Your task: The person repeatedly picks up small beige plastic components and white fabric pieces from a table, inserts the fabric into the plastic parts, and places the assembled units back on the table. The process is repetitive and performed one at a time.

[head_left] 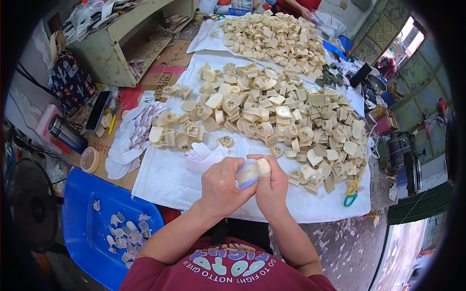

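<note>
— Just above the edge of the white cloth (160, 179), what are the two hands doing?

— They are pressed together on one beige plastic heel block (251, 170). The left hand (221, 186) is curled around its lower side, and the right hand (272, 186) is closed on its upper end, thumb over the top. A pale lilac cover piece (246, 180) is wrapped around the block between the fingers.

— So neither hand is open?

— No, both are clamped on that block, and they touch each other around it.

— What lies close by?

— Just beyond the left hand's knuckles sits a small stack of lilac cover pieces (201, 157). Beyond both hands spreads a big heap of heel blocks (272, 116), reaching well past the right hand. Further off to the left of the left hand is a fan of white cut-outs (131, 140), a roll of tape (90, 159), and nearer the left forearm a blue plastic stool (87, 213) with scraps on it. To the right of the right hand lie scissors with yellow and green handles (351, 193).
</note>
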Demonstrator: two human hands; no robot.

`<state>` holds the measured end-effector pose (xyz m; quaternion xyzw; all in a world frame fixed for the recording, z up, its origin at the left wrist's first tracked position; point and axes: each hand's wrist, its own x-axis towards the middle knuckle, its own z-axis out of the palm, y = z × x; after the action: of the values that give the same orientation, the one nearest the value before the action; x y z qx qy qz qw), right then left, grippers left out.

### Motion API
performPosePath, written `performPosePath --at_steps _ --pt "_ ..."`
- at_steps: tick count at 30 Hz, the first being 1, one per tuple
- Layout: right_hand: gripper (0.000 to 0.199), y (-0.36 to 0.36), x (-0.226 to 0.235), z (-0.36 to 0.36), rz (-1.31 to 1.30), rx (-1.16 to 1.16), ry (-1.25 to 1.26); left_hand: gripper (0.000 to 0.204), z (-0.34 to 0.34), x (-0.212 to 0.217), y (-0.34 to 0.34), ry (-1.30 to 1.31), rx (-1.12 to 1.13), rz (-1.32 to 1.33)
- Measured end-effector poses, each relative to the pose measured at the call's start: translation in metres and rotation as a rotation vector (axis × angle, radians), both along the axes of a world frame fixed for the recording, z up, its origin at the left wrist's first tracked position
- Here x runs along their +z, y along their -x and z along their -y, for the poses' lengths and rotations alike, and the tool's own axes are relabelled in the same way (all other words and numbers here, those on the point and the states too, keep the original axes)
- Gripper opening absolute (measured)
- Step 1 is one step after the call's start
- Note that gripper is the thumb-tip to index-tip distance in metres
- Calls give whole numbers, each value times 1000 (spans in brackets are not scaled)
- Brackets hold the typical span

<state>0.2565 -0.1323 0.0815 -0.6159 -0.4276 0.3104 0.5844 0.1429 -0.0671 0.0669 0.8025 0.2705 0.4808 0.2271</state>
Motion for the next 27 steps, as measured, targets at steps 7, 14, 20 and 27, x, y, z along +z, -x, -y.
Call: performPosePath --at_steps 7,14,20,27 --pt "29 -2 -5 1 -139 57 18 46 -4 -2 -1 102 31 -2" --pt "31 -6 7 5 107 192 -1 41 -8 0 5 254 -52 -41" --pt "26 -22 20 10 403 261 -64 34 -25 6 19 680 -465 308" --pt "41 -6 -7 18 -454 172 93 48 3 7 14 232 -256 178"
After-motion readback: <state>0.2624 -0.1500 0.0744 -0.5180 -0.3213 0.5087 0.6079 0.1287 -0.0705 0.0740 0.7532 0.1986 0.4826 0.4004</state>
